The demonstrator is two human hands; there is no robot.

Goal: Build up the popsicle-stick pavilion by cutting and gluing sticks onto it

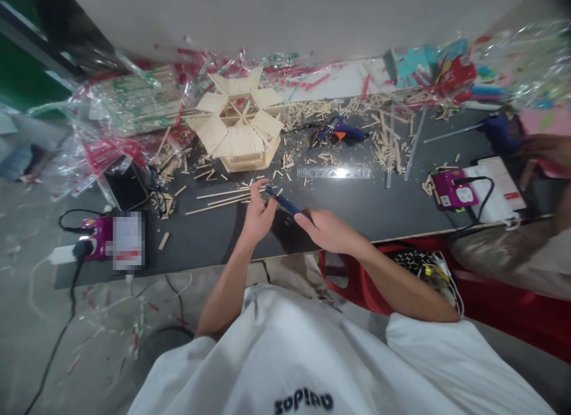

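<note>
My right hand is closed round the blue handles of a pair of cutting pliers, whose jaws point up and left toward my left hand. My left hand pinches the right ends of thin wooden sticks right by the jaws. Several of these sticks fan out to the left over the dark tabletop. Just beyond my hands stands a star-shaped wooden stick model with slatted flaps around an open middle. Whether the jaws touch a stick is too blurred to tell.
A blue glue gun and a clear ruler lie behind my hands, among scattered wood offcuts. Plastic wrappers crowd the back left. Phones and purple power blocks sit at both sides. Another person's hand is at the right.
</note>
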